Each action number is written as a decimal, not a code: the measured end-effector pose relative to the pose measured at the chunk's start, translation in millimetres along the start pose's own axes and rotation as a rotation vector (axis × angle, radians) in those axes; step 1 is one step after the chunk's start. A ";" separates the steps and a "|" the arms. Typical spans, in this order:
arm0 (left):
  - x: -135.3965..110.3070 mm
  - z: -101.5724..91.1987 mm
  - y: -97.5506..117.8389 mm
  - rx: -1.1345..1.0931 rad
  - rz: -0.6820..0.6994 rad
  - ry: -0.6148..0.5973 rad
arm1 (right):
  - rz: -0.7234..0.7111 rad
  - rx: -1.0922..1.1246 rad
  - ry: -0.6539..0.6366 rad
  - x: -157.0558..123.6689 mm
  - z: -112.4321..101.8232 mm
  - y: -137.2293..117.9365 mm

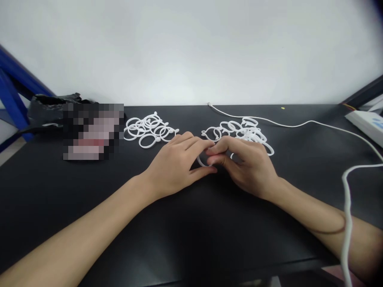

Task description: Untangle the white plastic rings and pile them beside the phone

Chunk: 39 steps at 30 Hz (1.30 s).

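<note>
Together, both hands [209, 161] pinching white ring [202, 161]

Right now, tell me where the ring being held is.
Head view, table centre: the white ring is pinched between the left hand and right hand, just in front of the right-hand ring pile.

A black matte tabletop [89, 207] carries a thin white cable [299, 124] along its far right, a white power strip [366, 124] at its right edge, and crumpled black plastic [48, 107] far left.
</note>
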<state>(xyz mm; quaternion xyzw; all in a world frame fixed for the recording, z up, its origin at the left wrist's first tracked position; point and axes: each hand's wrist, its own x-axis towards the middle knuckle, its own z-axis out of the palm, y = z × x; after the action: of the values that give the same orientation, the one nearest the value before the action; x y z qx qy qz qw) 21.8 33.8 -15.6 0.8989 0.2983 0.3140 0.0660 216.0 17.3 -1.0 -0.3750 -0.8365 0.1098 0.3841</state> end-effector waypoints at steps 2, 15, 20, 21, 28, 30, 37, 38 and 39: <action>-0.3 0.1 0.1 0.000 -0.001 -0.001 | 0.000 -0.007 -0.004 -0.1 0.1 0.0; -0.8 2.4 -6.7 0.373 -0.253 0.054 | -0.043 -0.384 0.003 1.8 -1.5 19.8; -5.2 4.3 -16.7 0.487 -0.324 -0.039 | -0.010 -0.540 -0.168 -2.0 5.9 37.1; -5.9 4.7 -17.8 0.490 -0.329 -0.047 | -0.009 -0.550 -0.187 -2.6 6.5 38.5; -7.9 7.6 -21.9 0.461 -0.393 -0.051 | 0.033 -0.558 -0.192 -1.4 4.2 36.6; -7.6 7.4 -22.0 0.456 -0.404 -0.061 | 0.027 -0.579 -0.183 -1.2 4.1 36.0; -7.0 5.8 -21.8 0.478 -0.427 -0.087 | -0.022 -0.595 -0.230 0.0 2.5 35.8; -7.1 5.8 -22.1 0.486 -0.419 -0.080 | -0.025 -0.584 -0.229 0.1 2.4 35.5; -7.2 5.7 -22.3 0.497 -0.410 -0.070 | -0.028 -0.571 -0.222 0.2 2.4 35.0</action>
<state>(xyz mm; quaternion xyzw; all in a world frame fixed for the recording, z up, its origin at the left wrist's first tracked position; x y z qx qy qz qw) 9.8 48.2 -30.8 0.8190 0.5383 0.1804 -0.0832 233.1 42.0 -19.0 -0.4419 -0.8755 -0.0949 0.1710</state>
